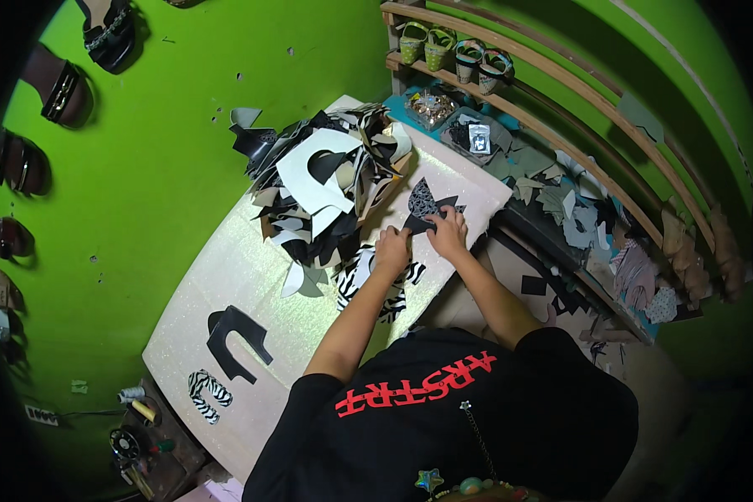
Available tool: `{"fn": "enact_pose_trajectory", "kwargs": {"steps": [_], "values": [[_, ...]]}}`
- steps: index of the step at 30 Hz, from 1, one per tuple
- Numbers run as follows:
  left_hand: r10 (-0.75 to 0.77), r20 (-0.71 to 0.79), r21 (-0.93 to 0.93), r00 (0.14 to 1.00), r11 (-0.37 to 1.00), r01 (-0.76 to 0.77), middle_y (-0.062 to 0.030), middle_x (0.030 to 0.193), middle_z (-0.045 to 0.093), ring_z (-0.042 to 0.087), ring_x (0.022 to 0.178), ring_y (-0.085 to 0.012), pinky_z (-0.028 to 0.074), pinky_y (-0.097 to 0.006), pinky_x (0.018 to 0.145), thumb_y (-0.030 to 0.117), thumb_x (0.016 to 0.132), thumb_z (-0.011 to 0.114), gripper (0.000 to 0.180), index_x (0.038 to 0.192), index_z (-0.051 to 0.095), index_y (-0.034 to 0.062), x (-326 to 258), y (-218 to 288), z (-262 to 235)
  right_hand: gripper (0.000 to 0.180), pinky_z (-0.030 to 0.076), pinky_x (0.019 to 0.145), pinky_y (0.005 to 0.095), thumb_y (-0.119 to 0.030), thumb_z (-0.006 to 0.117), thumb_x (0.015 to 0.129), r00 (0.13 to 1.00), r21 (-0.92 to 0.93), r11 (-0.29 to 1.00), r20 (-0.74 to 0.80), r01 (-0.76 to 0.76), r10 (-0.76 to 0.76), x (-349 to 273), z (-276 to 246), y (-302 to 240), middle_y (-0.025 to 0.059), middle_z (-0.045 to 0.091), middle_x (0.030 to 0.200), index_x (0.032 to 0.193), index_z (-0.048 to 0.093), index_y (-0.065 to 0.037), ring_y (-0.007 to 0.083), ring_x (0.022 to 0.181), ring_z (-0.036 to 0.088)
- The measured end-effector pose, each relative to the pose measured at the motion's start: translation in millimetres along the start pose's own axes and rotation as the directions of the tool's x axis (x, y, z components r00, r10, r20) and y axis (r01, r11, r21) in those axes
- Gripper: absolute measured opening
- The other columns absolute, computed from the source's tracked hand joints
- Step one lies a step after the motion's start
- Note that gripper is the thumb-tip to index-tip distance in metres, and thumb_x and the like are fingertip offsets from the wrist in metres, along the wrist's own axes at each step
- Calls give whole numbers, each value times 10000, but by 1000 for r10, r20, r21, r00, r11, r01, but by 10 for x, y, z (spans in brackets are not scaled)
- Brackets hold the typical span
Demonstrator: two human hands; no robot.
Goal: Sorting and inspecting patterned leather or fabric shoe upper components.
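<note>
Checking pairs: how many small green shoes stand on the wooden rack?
2: one green shoe at the row's left end, another green shoe just right of it. Others may be hidden.

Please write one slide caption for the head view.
Bare hands touch dark, pointed flat pieces near heaped black and white scraps on a pale table.

Beneath the hands (393, 248), a dark pointed piece (422, 197) is showing a mottled, rough-looking finish. Beyond them to the left, a white cutout (297, 171) is looking smooth and matt, like thin leather or card. Nearer the person, well left of them, a black U-shaped piece (221, 345) is looking smooth. Around them the counter (184, 335) is giving off a glittery sheen. Past them, a packet (478, 139) is shining like silvery foil, and a rack rail (498, 97) is showing bare wood
</note>
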State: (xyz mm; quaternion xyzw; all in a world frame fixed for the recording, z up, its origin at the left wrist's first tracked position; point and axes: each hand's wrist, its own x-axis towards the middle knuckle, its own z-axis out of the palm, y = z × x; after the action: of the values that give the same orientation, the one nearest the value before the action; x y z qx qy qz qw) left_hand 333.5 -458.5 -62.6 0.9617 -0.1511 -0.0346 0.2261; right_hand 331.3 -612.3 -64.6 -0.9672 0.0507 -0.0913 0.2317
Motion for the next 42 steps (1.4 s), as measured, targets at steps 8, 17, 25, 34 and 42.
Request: {"fn": "enact_pose_trajectory", "kwargs": {"steps": [8,17,25,34,42], "values": [[-203,-42,-143,978,970,195,-224,979,498,554,862,-371,458,-428,772,87,765,544,361,1117,468,57,187,61,190,469,353,900,422,-167,711,654,994,-17,994,24,-108,109,96,3,118,106,436,1120,1077,528,-82,308,1075,389],[-233,-182,-554,955,827,96,-172,664,600,589,630,-296,452,-335,605,195,757,624,234,771,581,-35,320,151,172,254,400,853,368,-134,699,666,997,79,997,68,14,-19,126,-89,167,93,513,990,896,593,-112,298,977,471],[12,-384,-402,923,898,-179,-197,699,585,574,664,-331,443,-385,624,138,729,615,181,730,583,-40,207,516,-355,199,352,898,426,-206,623,737,973,59,973,-54,-222,225,49,-1,124,78,487,1042,922,577,-151,289,1055,422],[-125,-470,-545,874,820,-175,-111,629,579,571,538,-166,438,-275,529,160,818,572,192,845,569,-29,-234,376,-1045,287,327,886,416,-170,491,813,859,263,944,-416,-201,298,-114,84,-329,130,435,1107,1080,492,-65,283,1063,406],[-437,-374,-855,818,504,-122,-29,653,584,577,567,-71,437,-199,511,150,846,575,175,889,578,-20,-1082,-353,-1519,262,400,575,231,-201,323,880,911,936,173,-341,306,231,-375,147,-1374,49,537,756,999,469,-19,112,612,492]]}}
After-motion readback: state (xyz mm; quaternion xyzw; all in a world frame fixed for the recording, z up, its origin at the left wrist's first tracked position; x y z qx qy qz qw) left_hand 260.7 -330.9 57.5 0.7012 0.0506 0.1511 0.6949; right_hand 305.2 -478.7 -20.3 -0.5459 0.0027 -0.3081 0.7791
